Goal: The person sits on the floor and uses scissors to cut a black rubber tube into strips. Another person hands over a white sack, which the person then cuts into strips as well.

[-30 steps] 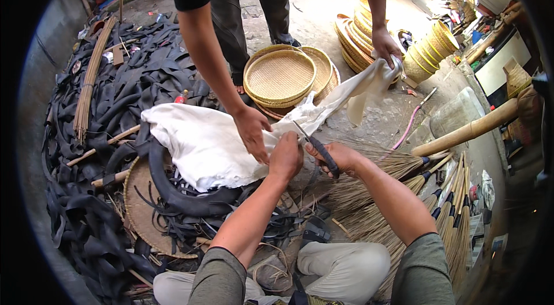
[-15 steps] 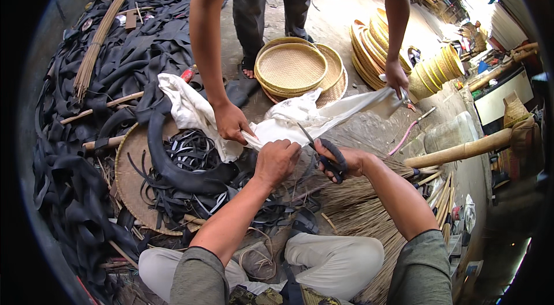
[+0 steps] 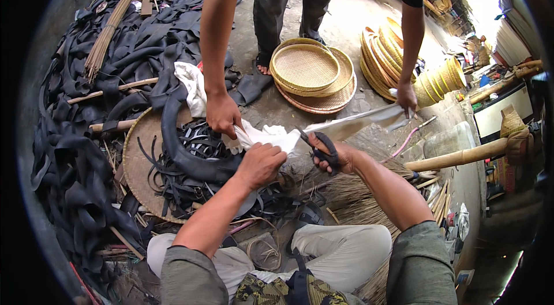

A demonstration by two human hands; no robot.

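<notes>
My left hand is closed on the edge of a white cloth stretched across in front of me. In my right hand is a pair of scissors with dark-wrapped handles, the fingers round the grips. The blades point up and left at the cloth's edge; whether they are apart cannot be made out. A co-worker standing opposite grips the cloth with one hand just beyond my left hand and pulls its far end taut with the other hand at the right.
Round woven trays lie stacked beyond the cloth, with more trays leaning to their right. Black rubber scraps cover the left side. Near my left arm, a woven tray bears rubber strips. Broom bristles and a bamboo pole lie right.
My left hand has shifted slightly left and down with the cloth. The scissors have turned a little in my right hand. The co-worker's right-side hand has moved lower, and the view has shifted.
</notes>
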